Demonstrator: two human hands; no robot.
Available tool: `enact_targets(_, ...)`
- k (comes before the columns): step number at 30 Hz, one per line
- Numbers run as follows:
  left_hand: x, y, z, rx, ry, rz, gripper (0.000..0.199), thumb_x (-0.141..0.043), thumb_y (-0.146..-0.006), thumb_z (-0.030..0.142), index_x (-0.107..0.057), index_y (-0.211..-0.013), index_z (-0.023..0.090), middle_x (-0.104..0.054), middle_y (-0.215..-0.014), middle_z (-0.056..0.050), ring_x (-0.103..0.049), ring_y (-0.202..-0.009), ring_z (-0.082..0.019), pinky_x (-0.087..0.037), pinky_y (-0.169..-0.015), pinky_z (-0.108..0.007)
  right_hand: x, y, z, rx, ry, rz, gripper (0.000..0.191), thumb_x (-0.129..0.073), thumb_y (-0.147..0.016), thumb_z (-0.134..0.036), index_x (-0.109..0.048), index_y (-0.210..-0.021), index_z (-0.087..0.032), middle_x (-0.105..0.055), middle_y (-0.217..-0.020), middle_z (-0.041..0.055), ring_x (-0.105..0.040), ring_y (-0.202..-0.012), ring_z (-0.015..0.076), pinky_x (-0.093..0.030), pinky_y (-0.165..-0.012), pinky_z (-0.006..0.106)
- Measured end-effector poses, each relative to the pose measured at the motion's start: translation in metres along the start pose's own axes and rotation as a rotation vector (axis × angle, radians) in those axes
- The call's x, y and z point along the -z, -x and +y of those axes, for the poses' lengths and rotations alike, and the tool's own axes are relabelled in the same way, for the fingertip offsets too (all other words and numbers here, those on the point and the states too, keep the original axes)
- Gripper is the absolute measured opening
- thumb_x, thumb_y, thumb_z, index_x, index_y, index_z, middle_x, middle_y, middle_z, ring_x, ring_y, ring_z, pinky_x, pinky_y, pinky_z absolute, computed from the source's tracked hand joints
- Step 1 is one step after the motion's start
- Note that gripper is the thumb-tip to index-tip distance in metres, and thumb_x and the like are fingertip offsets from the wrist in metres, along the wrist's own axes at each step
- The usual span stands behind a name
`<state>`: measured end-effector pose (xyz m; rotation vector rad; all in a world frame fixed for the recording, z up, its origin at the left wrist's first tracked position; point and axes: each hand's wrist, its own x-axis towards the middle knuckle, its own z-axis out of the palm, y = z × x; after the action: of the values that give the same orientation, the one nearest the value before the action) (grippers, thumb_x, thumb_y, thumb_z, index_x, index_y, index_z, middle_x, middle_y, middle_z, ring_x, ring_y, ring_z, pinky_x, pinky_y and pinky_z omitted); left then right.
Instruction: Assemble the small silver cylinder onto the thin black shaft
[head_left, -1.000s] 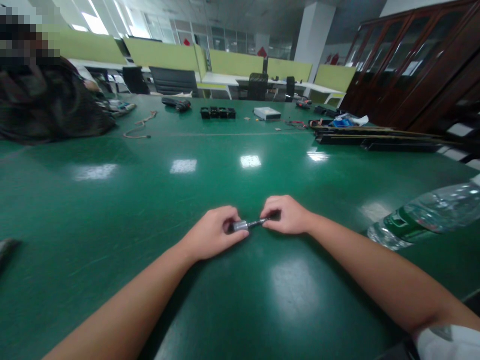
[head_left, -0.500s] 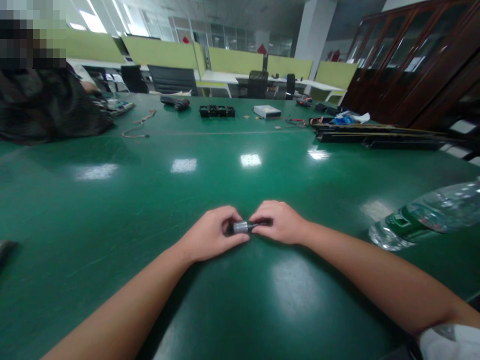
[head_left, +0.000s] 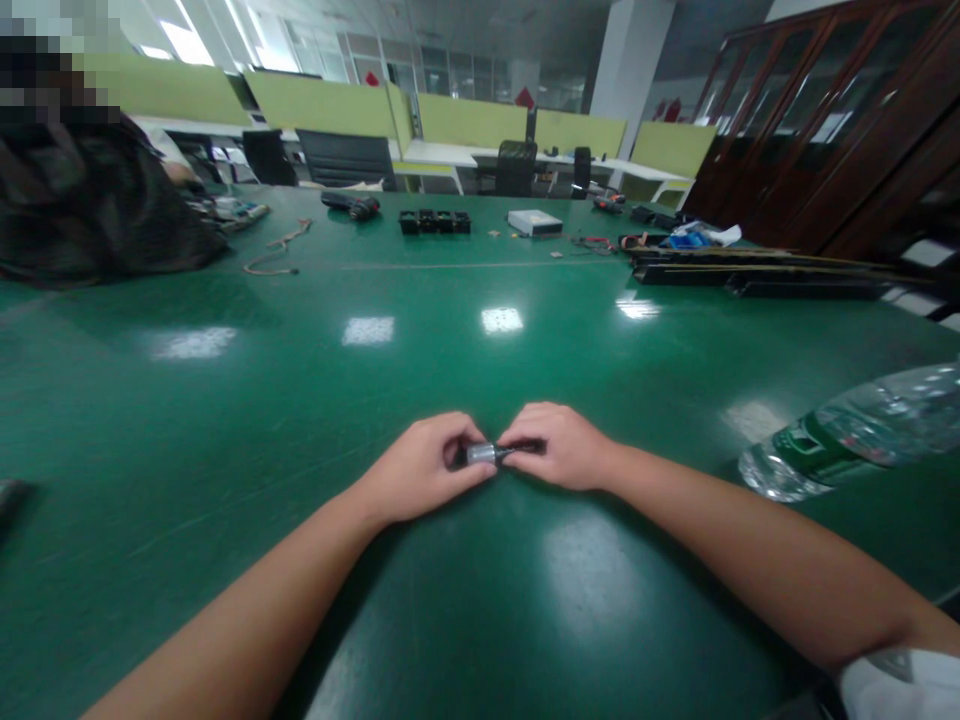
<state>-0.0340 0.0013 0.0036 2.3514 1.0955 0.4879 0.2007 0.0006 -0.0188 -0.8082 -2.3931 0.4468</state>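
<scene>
The table (head_left: 420,370) is deep green, glossed with pale white patches of reflected light. On the right, the clear bottle (head_left: 862,430) wears a green label with white marks. The small cylinder (head_left: 481,454) is silver-grey with black beside it. At the far side, the partitions (head_left: 472,122) are yellow-green, the chairs (head_left: 345,160) black and the desks (head_left: 442,155) white. The cabinet (head_left: 810,130) at far right is dark reddish brown.

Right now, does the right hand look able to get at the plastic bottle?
Probably yes, once it lets go: the right hand pinches a thin dark part beside the silver cylinder in the left hand, but nothing appears to stand between it and the plastic bottle on the green tabletop.
</scene>
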Motion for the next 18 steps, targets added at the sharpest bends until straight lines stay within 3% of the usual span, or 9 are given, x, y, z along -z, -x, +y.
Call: enact_targets(18, 0.0003, -0.0008, -0.0009, -0.031, 0.013, 0.004, 0.026, -0.064, -0.086, 0.044, -0.064, -0.086, 0.017, -0.057, -0.073, 0.001, -0.052, -0.066, -0.015, -0.037, -0.061, -0.025, 0.0002, -0.0002, 0.0006, 0.004, 0.017, -0.029, 0.014, -0.069, -0.083, -0.022, -0.072, -0.096, -0.017, -0.072, -0.088, 0.0047, -0.063, -0.083, 0.0175, -0.047, -0.080, 0.031)
